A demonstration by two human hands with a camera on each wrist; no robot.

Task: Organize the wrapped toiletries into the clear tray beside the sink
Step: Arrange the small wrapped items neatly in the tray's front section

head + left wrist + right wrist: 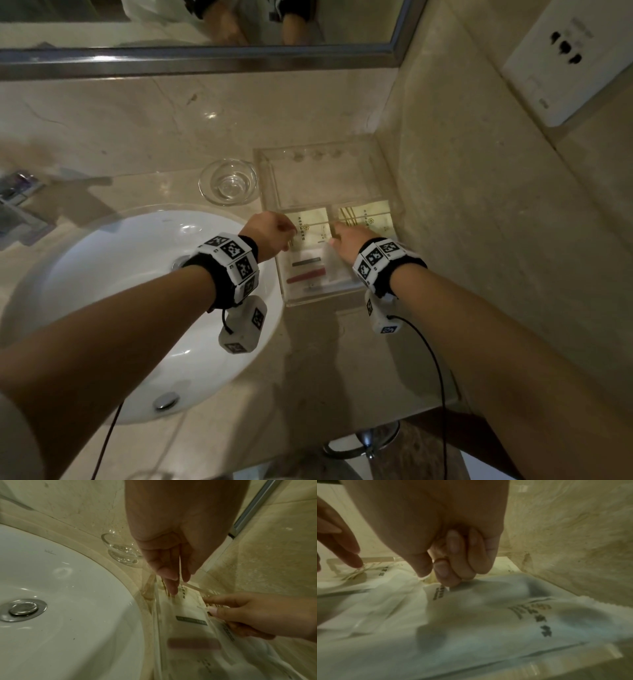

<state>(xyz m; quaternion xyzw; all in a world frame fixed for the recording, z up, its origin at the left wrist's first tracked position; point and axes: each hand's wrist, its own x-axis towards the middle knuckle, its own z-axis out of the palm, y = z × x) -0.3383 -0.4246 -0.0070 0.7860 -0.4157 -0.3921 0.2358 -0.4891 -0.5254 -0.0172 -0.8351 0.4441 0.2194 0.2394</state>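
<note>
A clear tray (318, 185) stands right of the sink. Two cream wrapped packets lie side by side across its middle, the left packet (311, 226) and the right packet (368, 217). A white packet with a grey and a red bar (308, 270) fills the near compartment. My left hand (289, 233) reaches in with fairly straight fingers, a fingertip (173, 592) touching the left cream packet (187, 601). My right hand (337, 236) has curled fingers; its thumb and forefinger (447, 580) pinch the edge of a white packet (488, 615) between the two cream ones.
A small glass dish (228, 181) sits left of the tray's far end. The white sink basin (137, 291) lies under my left forearm, with a faucet (17, 198) at far left. A stone wall with a socket plate (561, 61) rises close on the tray's right.
</note>
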